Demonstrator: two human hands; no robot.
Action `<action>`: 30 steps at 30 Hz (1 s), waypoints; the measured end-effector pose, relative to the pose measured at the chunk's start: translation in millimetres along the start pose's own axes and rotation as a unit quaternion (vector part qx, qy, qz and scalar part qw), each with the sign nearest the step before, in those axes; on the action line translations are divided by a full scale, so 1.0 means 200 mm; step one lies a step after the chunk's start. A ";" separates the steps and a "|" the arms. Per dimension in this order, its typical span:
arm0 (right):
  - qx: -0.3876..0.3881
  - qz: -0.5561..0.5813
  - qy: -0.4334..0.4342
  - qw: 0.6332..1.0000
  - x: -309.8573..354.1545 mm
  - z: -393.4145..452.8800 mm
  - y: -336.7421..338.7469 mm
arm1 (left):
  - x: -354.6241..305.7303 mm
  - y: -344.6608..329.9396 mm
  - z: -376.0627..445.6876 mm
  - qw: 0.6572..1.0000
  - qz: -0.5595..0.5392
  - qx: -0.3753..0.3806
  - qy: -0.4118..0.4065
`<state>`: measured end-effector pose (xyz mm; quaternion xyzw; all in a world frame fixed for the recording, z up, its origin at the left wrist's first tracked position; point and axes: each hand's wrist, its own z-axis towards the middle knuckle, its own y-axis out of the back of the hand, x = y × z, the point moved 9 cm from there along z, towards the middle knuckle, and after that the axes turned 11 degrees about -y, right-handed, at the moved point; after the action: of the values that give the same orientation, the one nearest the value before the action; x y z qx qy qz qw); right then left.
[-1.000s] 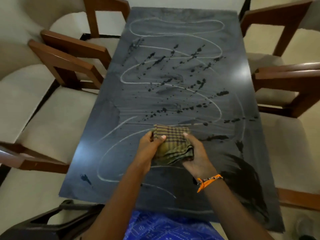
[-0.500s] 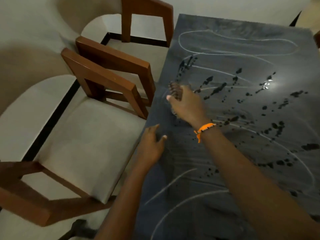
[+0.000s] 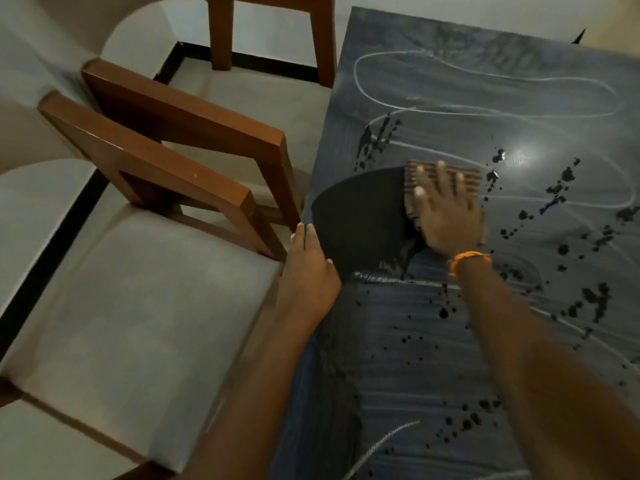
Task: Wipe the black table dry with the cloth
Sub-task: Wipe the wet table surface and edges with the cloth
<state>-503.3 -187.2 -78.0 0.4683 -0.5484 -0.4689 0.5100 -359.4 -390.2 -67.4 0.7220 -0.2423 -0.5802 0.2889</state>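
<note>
The black table (image 3: 467,358) fills the right of the view, covered with a grey film, pale looping streaks and dark droplets. A folded checked cloth (image 3: 412,181) lies flat on it near the left edge. My right hand (image 3: 446,213), with an orange band at the wrist, presses flat on the cloth, fingers spread. A clean dark swath (image 3: 360,216) lies just left of the cloth. My left hand (image 3: 308,271) rests palm down on the table's left edge, holding nothing.
Two wooden chairs with cream seat cushions (image 3: 145,289) stand close against the table's left edge, their brown armrests (image 3: 149,157) reaching the table's side. A third chair's legs (image 3: 270,32) stand at the far left corner. A light glare (image 3: 523,157) shows on the table.
My right hand has slid the cloth rightward from the left edge, leaving a clean dark swath. My left hand moved forward a little along the table edge. One second ago both hands held the cloth.
</note>
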 end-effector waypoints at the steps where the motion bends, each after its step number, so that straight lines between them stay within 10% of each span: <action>1: 0.001 -0.016 -0.019 1.000 -0.12 0.05 0.01 | 0.00 0.00 0.01 1.000 0.008 -0.015 -0.004; 8: -0.044 0.038 -0.160 0.985 -0.02 0.18 0.01 | 0.06 0.06 0.04 0.997 0.005 -0.064 -0.036; 18: 0.029 0.033 0.228 0.973 0.93 -0.16 -0.14 | 0.04 0.14 0.06 0.994 0.014 -0.103 -0.035; 30: -0.093 -0.048 -0.034 0.994 -0.58 0.09 0.14 | -0.46 -0.29 0.08 0.984 0.069 0.016 -0.166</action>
<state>-516.6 -67.4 -64.3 0.4281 -0.4964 -0.5575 0.5094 -393.5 -288.3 -47.2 0.6016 -0.3456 -0.6668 0.2720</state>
